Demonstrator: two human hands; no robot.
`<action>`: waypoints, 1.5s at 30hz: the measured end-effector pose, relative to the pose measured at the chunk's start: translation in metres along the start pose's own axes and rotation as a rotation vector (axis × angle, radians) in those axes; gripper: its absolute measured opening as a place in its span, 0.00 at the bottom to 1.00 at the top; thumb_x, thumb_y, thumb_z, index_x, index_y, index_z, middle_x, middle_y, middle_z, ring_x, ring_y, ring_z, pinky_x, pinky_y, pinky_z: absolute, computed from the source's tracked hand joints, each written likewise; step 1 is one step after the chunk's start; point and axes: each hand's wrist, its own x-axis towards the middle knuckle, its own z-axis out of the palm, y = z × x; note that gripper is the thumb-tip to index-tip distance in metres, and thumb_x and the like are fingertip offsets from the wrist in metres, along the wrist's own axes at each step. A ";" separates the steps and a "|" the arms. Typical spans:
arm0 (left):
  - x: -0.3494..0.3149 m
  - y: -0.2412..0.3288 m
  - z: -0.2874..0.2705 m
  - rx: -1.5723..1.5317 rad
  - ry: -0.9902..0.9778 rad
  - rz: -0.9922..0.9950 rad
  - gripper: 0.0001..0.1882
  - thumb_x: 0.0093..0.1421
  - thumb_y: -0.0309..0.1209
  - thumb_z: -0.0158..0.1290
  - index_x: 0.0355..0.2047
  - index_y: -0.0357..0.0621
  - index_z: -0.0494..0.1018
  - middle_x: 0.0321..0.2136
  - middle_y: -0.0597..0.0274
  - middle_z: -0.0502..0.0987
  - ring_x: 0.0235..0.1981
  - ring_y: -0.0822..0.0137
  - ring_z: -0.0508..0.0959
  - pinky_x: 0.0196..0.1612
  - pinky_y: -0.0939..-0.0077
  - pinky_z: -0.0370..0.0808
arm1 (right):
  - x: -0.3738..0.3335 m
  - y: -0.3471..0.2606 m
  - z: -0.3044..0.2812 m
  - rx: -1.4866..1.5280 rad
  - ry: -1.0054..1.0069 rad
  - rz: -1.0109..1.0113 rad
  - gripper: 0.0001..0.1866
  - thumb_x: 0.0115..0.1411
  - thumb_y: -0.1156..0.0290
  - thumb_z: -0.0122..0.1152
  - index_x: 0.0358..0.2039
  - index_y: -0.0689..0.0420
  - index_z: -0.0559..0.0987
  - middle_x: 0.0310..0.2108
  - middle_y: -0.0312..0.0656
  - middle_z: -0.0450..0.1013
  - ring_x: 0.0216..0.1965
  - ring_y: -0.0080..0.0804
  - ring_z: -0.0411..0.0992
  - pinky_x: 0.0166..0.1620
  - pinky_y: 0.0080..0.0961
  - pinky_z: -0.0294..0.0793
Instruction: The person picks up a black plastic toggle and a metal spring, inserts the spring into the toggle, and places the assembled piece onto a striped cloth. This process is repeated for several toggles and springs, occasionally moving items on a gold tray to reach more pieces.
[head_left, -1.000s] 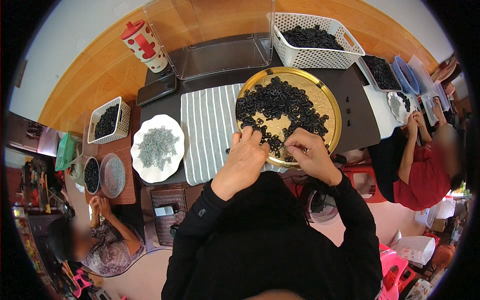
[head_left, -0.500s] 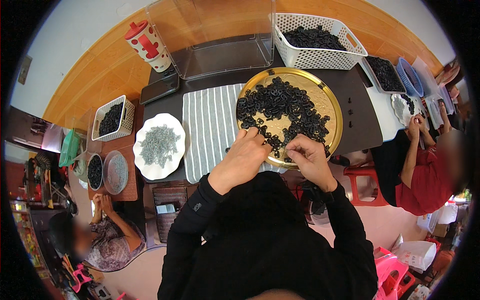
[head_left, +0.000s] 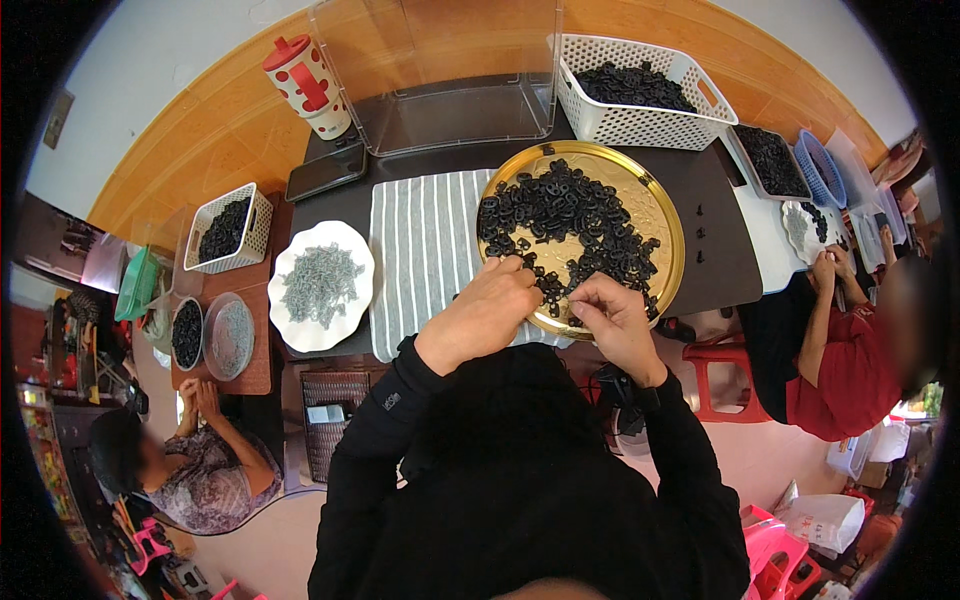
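A round gold tray (head_left: 668, 262) carries a heap of small black plastic parts (head_left: 562, 200), some looped, with smaller ones scattered nearer me. My left hand (head_left: 488, 308) is curled over the tray's near left rim, its fingertips bent under and what they hold hidden. Just right of it, my right hand (head_left: 618, 316) pinches thumb and forefinger together above the near parts; the thing in the pinch is too small to name. Left of the tray lies a grey-and-white striped cloth (head_left: 420, 250). Beyond it, a white scalloped plate (head_left: 325, 337) holds small silvery pieces (head_left: 322, 284).
Behind the tray stand a white perforated basket (head_left: 640, 128) of black parts and a clear plastic box (head_left: 460, 125). A phone (head_left: 327, 171) and a dotted tumbler (head_left: 308, 90) sit at the back left. Co-workers sit at left (head_left: 215, 470) and right (head_left: 850, 350).
The whole view has shifted slightly, moving the table a little in the picture. Both hands stay at the tray's near edge in almost the same pose.
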 end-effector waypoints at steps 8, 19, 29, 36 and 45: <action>-0.010 -0.004 -0.009 -0.351 0.206 -0.071 0.12 0.48 0.12 0.53 0.34 0.33 0.77 0.32 0.55 0.74 0.34 0.57 0.75 0.38 0.69 0.73 | -0.002 0.001 0.004 0.069 0.032 0.023 0.01 0.58 0.82 0.56 0.32 0.64 0.75 0.28 0.35 0.71 0.29 0.18 0.68 0.34 0.17 0.67; -0.054 0.015 0.019 -1.611 0.708 -0.438 0.13 0.56 0.13 0.54 0.42 0.32 0.77 0.35 0.57 0.80 0.35 0.72 0.78 0.42 0.80 0.76 | 0.001 -0.020 0.073 0.202 0.034 -0.089 0.03 0.61 0.84 0.53 0.35 0.64 0.75 0.31 0.36 0.69 0.31 0.19 0.68 0.36 0.15 0.67; -0.068 0.021 0.028 -1.608 0.818 -0.480 0.11 0.56 0.14 0.55 0.41 0.34 0.78 0.31 0.63 0.78 0.31 0.78 0.75 0.36 0.85 0.74 | 0.007 -0.019 0.106 0.084 0.217 -0.224 0.03 0.60 0.84 0.55 0.34 0.65 0.74 0.28 0.37 0.69 0.28 0.20 0.65 0.31 0.16 0.65; -0.072 0.023 0.025 -1.604 0.724 -0.479 0.12 0.58 0.16 0.54 0.43 0.33 0.76 0.30 0.67 0.76 0.30 0.78 0.73 0.33 0.86 0.71 | 0.011 -0.015 0.116 0.081 0.268 -0.206 0.02 0.61 0.83 0.54 0.34 0.64 0.73 0.28 0.36 0.68 0.28 0.19 0.65 0.33 0.16 0.66; -0.074 0.024 0.030 -1.670 0.852 -0.526 0.11 0.59 0.17 0.53 0.43 0.34 0.77 0.29 0.64 0.78 0.28 0.77 0.74 0.32 0.85 0.72 | 0.006 -0.016 0.125 0.207 0.268 -0.234 0.03 0.62 0.83 0.53 0.36 0.64 0.72 0.30 0.36 0.68 0.29 0.18 0.66 0.33 0.14 0.66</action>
